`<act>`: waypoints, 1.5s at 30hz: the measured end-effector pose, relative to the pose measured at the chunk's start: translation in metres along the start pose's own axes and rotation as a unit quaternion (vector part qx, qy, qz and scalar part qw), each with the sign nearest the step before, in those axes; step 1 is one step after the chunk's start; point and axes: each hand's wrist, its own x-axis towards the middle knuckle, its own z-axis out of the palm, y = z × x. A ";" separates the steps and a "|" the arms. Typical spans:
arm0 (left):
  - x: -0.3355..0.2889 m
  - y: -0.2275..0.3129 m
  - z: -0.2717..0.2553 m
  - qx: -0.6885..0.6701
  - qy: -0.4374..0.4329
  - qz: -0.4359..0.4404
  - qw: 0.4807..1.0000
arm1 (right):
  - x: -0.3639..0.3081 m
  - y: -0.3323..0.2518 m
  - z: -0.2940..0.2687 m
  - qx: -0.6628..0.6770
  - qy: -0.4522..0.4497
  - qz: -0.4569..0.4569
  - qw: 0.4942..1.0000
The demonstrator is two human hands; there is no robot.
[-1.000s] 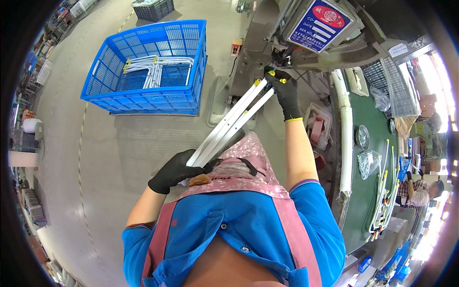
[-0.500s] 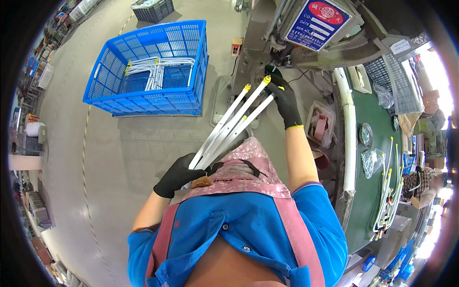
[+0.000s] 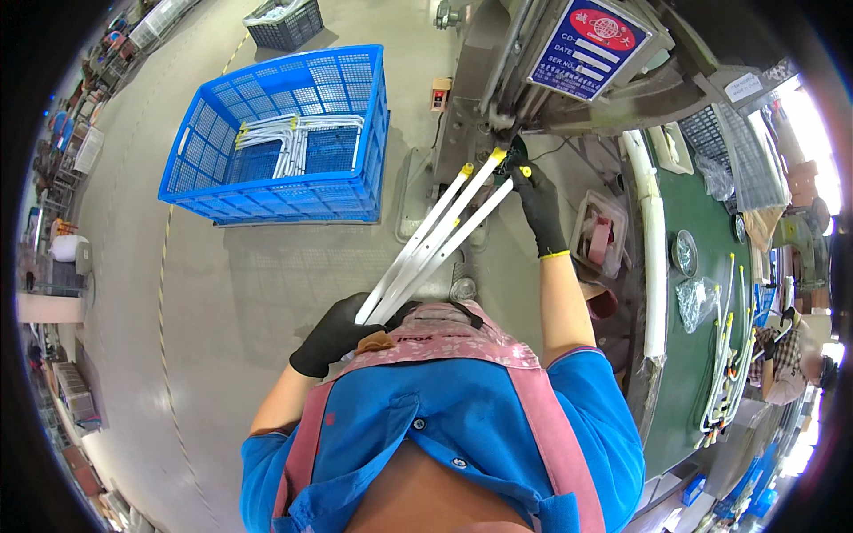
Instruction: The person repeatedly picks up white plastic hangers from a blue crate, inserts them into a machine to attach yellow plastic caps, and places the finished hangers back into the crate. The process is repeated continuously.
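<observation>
A bundle of white tubes with yellow end caps slants up and to the right in front of my apron. My left hand, in a black glove, is closed around the lower ends near my waist. My right hand, in a black glove with a yellow cuff edge, grips the upper end of the rightmost tube; a yellow cap shows by its fingers. One capped end in the middle meets the lower working part of a grey machine. Whether that end touches it, I cannot tell.
On the floor at the left, a blue crate holds more white tubes. A green table at the right carries bent white tubes, a bowl and a plastic bag. Beyond it is another person.
The tube bundle and both my hands have shifted slightly down and right in the picture. The tubes stay in both hands. The machine's working part now reaches the middle capped end.
</observation>
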 end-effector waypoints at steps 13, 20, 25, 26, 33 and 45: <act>-0.028 0.023 -0.022 -0.132 0.046 0.009 0.990 | 0.030 -0.053 0.012 -0.053 -0.017 -0.017 0.998; -0.017 0.024 -0.001 0.010 0.066 -0.009 0.998 | 0.029 -0.032 0.017 -0.115 0.032 -0.161 0.980; -0.028 0.041 -0.007 0.026 0.058 -0.038 0.997 | 0.031 -0.047 0.024 -0.167 0.039 -0.062 0.983; -0.031 0.044 -0.013 0.011 0.049 -0.031 0.998 | 0.032 -0.048 0.025 -0.172 0.045 -0.050 0.983; -0.027 0.038 -0.019 0.015 0.022 -0.053 0.998 | 0.023 -0.037 0.032 -0.155 0.007 0.016 0.988; -0.022 0.018 -0.022 -0.026 0.021 -0.074 0.997 | -0.019 0.005 0.054 -0.165 0.038 -0.113 0.979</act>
